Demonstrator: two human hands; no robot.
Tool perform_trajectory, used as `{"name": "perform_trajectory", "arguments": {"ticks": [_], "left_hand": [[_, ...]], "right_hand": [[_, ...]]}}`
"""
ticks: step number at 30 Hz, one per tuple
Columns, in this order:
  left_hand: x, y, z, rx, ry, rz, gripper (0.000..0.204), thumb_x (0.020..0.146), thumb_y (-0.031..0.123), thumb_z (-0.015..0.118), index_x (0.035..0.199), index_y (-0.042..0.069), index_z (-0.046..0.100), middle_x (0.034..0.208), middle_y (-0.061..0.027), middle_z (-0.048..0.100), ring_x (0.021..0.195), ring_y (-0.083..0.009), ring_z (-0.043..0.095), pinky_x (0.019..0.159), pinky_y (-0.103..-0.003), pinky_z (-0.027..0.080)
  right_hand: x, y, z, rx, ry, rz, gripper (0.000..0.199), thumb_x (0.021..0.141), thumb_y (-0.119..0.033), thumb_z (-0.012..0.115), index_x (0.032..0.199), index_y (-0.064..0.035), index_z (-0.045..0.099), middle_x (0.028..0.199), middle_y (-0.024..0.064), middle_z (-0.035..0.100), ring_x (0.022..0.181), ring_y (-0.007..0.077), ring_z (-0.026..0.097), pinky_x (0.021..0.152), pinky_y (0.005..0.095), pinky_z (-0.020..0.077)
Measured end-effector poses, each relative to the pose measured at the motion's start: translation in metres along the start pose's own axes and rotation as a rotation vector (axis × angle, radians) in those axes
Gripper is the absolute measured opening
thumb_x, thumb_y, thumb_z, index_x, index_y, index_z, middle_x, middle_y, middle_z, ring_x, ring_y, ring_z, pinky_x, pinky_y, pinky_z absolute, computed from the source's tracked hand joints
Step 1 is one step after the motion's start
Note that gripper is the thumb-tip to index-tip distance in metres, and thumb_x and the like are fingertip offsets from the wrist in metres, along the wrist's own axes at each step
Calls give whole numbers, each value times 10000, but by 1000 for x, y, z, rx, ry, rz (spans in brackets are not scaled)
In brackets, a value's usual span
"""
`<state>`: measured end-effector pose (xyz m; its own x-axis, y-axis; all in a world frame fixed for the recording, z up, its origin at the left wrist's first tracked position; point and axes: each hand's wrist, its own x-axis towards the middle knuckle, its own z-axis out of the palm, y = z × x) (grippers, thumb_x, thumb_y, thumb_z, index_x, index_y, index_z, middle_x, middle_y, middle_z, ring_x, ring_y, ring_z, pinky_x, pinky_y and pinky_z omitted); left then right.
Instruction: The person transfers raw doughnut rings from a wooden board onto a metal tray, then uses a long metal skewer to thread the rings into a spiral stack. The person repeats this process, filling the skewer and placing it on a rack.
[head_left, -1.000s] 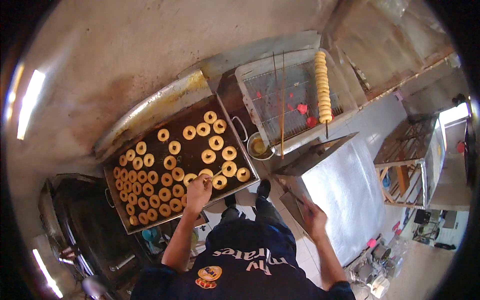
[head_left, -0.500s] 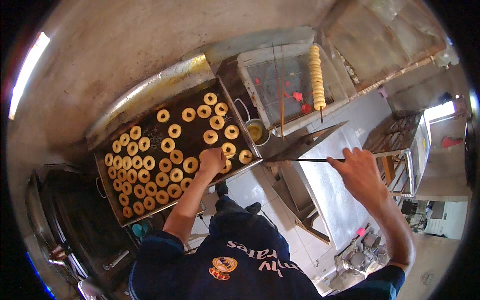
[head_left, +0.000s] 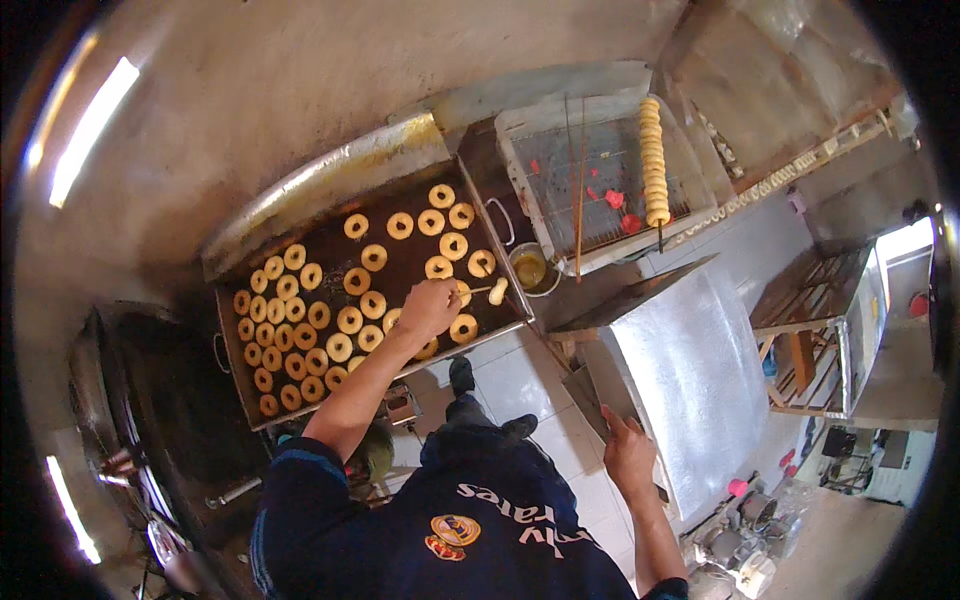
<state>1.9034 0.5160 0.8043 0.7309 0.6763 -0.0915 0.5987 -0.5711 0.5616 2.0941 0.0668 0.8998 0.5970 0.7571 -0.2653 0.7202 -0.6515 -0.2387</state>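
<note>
My left hand point(head_left: 430, 308) is closed around a thin wooden stick point(head_left: 475, 290) over the front right of a rectangular frying pan point(head_left: 527, 306). At the stick's tip hangs a doughnut point(head_left: 498, 291), seen nearly edge-on. Several pale golden doughnut rings point(head_left: 356, 226) lie in the dark oil, crowded at the left and more loosely spaced at the right. My right hand point(head_left: 630, 458) is low, beside the near edge of a metal-covered table, its fingers curled. Whatever it grips is hard to make out against the dark background.
Right of the pan stand a small pot point(head_left: 530, 268) of yellowish liquid and a rack tray point(head_left: 520, 170). A rod threaded with doughnuts point(head_left: 653, 165) and two thin sticks point(head_left: 580, 200) rest across the tray. The metal-covered table point(head_left: 690, 380) is at the right, near a wooden shelf point(head_left: 815, 355).
My right hand has come down and left toward my body; the dark rod it held no longer spans to the pan. A doughnut now hangs on the left hand's stick.
</note>
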Motion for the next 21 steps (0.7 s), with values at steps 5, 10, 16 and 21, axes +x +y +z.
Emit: {"name": "perform_trajectory", "arguments": {"ticks": [5,10,16,21], "left_hand": [[83,-38,-10,111,24,-72,170,988,181,714,1003,14,737,958,-221,769,887,-424,748,823,-538,601],[89,-68,-26,-18,-62,48,154,1005,163,730,976,12,729,844,-184,740,765,-330,728,721,-486,565],[131,-74,-53,119,123,53,188,962,179,715,994,-6,732,928,-243,767,875,-451,751,814,-563,602],[183,-101,-79,110,16,11,175,1009,180,720,1025,6,729,941,-213,774,908,-395,764,838,-529,602]], "right_hand": [[12,-31,11,-41,63,-12,485,1031,-110,608,1472,-278,718,1031,235,743,791,455,763,669,580,625],[35,-54,68,266,72,87,526,998,-50,612,1471,-251,722,1108,266,762,948,501,756,835,587,616],[71,-81,84,300,114,12,526,991,-69,654,1479,-256,710,1081,262,749,938,488,753,815,591,607],[95,-83,102,263,164,11,535,978,-93,657,1479,-274,713,1055,259,750,956,493,751,828,579,615]]}}
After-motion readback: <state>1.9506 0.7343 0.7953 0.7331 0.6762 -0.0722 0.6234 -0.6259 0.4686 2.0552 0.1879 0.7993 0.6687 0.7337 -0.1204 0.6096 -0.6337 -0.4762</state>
